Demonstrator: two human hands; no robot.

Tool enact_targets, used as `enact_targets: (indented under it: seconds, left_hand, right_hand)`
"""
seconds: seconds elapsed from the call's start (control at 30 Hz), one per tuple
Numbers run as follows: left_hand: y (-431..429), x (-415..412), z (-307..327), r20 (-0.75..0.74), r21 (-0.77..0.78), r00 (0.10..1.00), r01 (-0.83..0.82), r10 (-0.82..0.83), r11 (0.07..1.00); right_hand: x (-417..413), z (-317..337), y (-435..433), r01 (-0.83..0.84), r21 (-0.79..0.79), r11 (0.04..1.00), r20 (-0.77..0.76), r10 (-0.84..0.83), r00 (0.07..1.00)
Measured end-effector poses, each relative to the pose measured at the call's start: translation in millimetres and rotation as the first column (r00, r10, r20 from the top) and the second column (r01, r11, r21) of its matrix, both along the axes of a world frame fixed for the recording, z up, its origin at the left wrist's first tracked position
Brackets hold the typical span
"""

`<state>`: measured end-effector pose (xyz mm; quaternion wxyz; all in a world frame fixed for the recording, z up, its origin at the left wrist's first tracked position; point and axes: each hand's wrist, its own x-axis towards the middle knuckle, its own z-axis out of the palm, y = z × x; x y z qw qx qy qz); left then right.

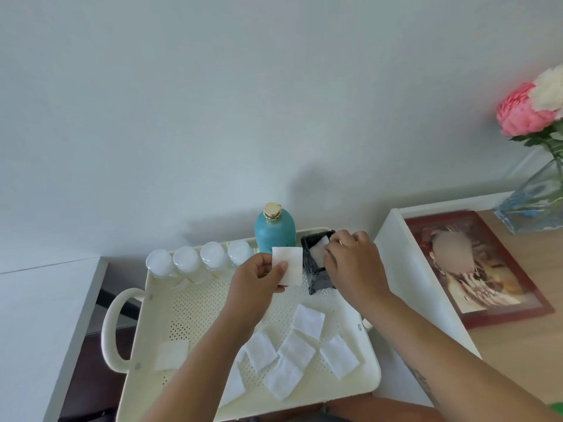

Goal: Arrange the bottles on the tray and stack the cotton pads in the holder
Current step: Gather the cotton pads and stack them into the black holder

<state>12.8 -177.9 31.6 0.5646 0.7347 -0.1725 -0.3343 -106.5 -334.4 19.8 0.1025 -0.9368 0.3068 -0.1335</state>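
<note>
A cream perforated tray [189,315] holds several small clear bottles [198,260] in a row along its back edge, with a teal bottle [275,231] with a gold cap to their right. A black holder [316,266] stands at the back right corner with a white pad inside. My left hand [259,284] pinches a square white cotton pad [288,264] just left of the holder. My right hand [353,263] reaches over the holder's top, fingers on the pad in it. Several loose cotton pads [298,351] lie on the tray floor.
A white shelf unit [405,269] stands right of the tray, holding a red-framed picture [475,266]. A glass vase [539,202] with pink and white flowers is at far right. A white surface [36,300] lies to the left, a dark gap beside it.
</note>
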Motion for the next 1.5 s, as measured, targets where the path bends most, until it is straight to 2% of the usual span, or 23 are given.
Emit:
enact_targets:
  seconds: [0.1,0.23,0.37,0.43,0.6,0.7,0.83,1.0,1.23,1.3,1.37,1.43,1.5]
  left_hand:
    - [-0.6,-0.1,-2.5,-0.012,0.009,1.0,-0.021,0.021,1.0]
    - [-4.9,-2.6,-5.2,-0.018,0.012,1.0,-0.022,0.022,1.0]
    - [-10.2,-4.6,-8.3,-0.029,0.005,0.999,-0.025,0.025,1.0]
    - [-13.7,-5.5,-10.0,-0.032,0.008,0.999,-0.029,0.029,1.0]
    - [-27.0,-13.2,-9.8,-0.065,-0.016,0.996,-0.062,0.061,0.998]
    - [-40.1,-20.3,-6.9,0.016,0.008,0.992,-0.123,0.123,0.992]
    - [-59.4,-33.0,0.9,0.127,0.023,0.976,-0.18,0.175,0.983]
    - [-78.3,-43.5,2.0,0.258,0.091,0.954,-0.179,0.151,0.979]
    - [-79.6,-50.2,4.5,0.331,0.174,0.943,-0.102,0.039,0.979]
    - [-72.3,-54.6,0.4,0.441,0.192,0.898,-0.076,-0.017,0.978]
    - [-65.3,-57.3,-1.3,0.595,0.194,0.802,-0.074,-0.057,0.978]
    - [-63.1,-56.0,-2.2,0.738,0.217,0.656,-0.012,-0.156,0.976]
    - [-66.1,-52.9,-4.2,0.824,0.345,0.462,0.048,-0.328,0.937]
  right_hand:
    - [-6.4,-5.5,-6.5,-0.055,-0.003,0.998,0.016,0.055,0.998]
    - [-5.3,-11.1,-10.3,-0.151,0.015,0.988,-0.218,0.15,0.964]
    - [-1.0,-10.7,-8.9,-0.158,0.075,0.985,-0.264,0.172,0.949]
    - [-2.4,-8.4,-8.6,-0.139,0.112,0.984,-0.211,0.16,0.964]
    - [-14.3,-3.6,-10.6,-0.027,0.116,0.993,0.108,0.015,0.994]
    - [-20.9,-9.5,-14.0,0.051,0.234,0.971,0.116,-0.08,0.99]
    - [-30.0,-24.5,-11.8,0.058,0.404,0.913,0.153,-0.129,0.98]
    - [-33.8,-31.6,-3.4,0.08,0.476,0.876,0.193,-0.193,0.962]
    - [-36.6,-39.2,-1.2,0.066,0.454,0.889,0.199,-0.173,0.965]
    - [-36.6,-42.5,-0.8,0.06,0.445,0.894,0.214,-0.171,0.962]
    - [-36.4,-46.2,-0.2,0.058,0.424,0.904,0.231,-0.17,0.958]
    - [-36.0,-49.6,0.4,0.066,0.405,0.912,0.238,-0.175,0.955]
    - [-35.7,-51.9,0.6,0.072,0.395,0.916,0.245,-0.181,0.952]
